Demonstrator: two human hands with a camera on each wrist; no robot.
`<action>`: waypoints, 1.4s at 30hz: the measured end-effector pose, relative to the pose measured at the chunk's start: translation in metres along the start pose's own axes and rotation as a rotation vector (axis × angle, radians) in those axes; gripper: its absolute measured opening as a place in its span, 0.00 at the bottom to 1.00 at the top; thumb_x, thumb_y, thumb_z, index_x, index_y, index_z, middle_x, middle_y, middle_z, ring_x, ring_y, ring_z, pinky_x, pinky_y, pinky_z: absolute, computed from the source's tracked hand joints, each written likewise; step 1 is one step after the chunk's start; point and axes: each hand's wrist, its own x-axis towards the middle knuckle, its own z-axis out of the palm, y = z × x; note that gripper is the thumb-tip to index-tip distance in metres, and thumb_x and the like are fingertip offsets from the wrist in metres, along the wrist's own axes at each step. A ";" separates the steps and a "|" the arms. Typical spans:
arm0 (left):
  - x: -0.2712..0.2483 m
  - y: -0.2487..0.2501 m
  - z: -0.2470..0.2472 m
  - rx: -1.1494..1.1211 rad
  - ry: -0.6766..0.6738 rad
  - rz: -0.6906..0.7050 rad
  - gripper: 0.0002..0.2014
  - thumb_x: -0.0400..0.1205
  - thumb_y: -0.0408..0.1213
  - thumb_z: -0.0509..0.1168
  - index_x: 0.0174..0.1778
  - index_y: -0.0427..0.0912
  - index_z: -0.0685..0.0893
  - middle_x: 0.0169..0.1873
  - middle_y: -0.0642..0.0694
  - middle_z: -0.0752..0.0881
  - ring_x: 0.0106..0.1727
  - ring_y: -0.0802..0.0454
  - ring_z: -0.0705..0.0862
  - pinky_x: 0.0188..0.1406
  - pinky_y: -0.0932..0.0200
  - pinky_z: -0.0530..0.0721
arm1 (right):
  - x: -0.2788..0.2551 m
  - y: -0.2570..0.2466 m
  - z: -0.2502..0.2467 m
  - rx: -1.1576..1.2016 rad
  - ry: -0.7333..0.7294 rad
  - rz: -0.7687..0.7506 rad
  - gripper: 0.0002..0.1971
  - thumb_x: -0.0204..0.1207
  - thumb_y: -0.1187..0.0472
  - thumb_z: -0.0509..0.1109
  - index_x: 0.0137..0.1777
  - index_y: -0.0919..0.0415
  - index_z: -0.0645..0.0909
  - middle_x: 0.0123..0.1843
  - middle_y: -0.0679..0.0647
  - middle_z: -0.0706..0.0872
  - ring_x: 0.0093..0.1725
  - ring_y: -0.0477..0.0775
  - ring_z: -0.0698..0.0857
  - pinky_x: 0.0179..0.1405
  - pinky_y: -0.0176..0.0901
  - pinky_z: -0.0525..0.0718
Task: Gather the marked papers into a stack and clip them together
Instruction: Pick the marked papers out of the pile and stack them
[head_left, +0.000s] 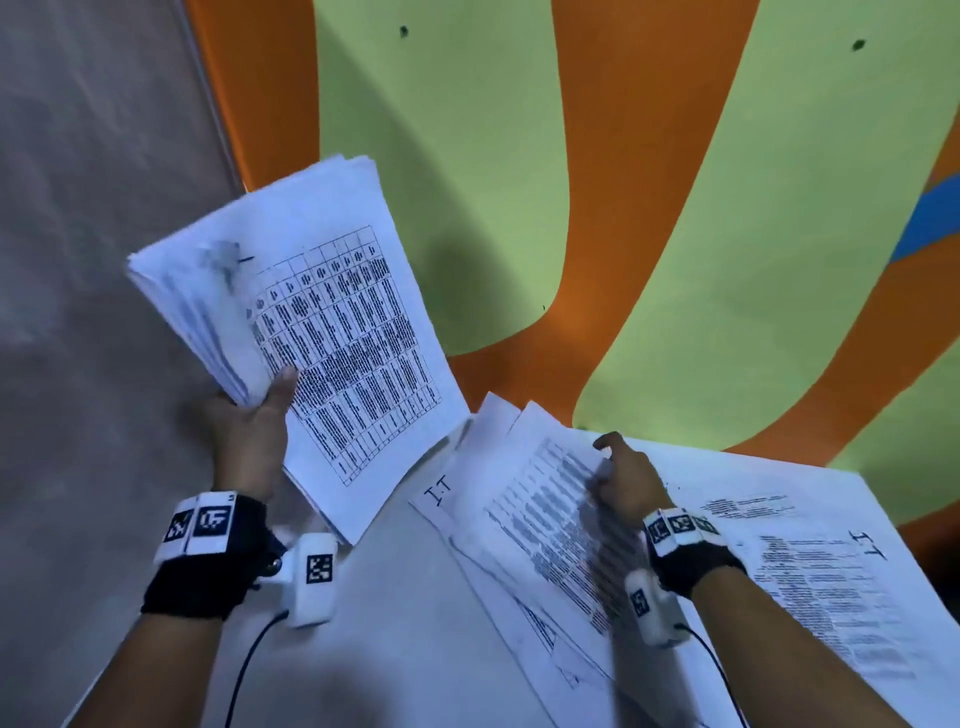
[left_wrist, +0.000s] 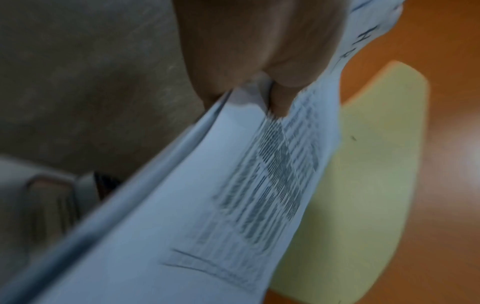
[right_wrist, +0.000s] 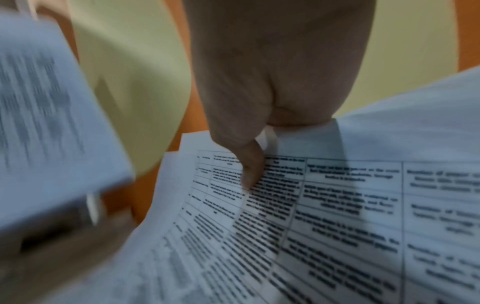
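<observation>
Left hand (head_left: 249, 436) clamps a thick, floppy stack (head_left: 311, 322) by its corner, raised off the worktop (head_left: 405, 623). Right hand (head_left: 623, 478) pinches a limp sheet (head_left: 550, 519) from the loose papers there; hold edges, as sheets slide.

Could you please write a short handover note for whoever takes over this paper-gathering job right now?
Left hand: grips the gathered stack of papers, held up off the table.
Right hand: pinches a printed sheet lifted from the loose papers spread on the table.
Done: a good part is gathered.
Left: add that sheet and the remaining marked ones, square the stack, clip it. No clip is visible in these views.
</observation>
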 end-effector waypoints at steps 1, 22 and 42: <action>0.008 -0.006 -0.003 -0.037 -0.025 -0.082 0.14 0.78 0.42 0.72 0.54 0.39 0.82 0.52 0.42 0.84 0.56 0.48 0.82 0.64 0.47 0.78 | 0.000 0.001 -0.011 0.064 0.038 -0.011 0.17 0.69 0.67 0.72 0.58 0.59 0.77 0.44 0.62 0.88 0.42 0.64 0.87 0.40 0.51 0.85; -0.058 -0.046 0.079 -0.089 -0.923 -0.620 0.24 0.73 0.43 0.73 0.64 0.43 0.79 0.68 0.49 0.77 0.76 0.45 0.68 0.78 0.35 0.60 | -0.057 -0.025 -0.085 0.945 0.133 0.034 0.12 0.71 0.70 0.75 0.55 0.72 0.86 0.54 0.63 0.91 0.54 0.60 0.90 0.52 0.48 0.89; -0.112 -0.022 0.105 -0.038 -0.680 0.104 0.34 0.70 0.31 0.77 0.70 0.44 0.69 0.60 0.52 0.83 0.61 0.55 0.83 0.63 0.56 0.82 | -0.128 -0.028 -0.059 0.778 0.632 -0.169 0.13 0.76 0.67 0.71 0.58 0.61 0.73 0.45 0.52 0.84 0.40 0.36 0.82 0.40 0.28 0.82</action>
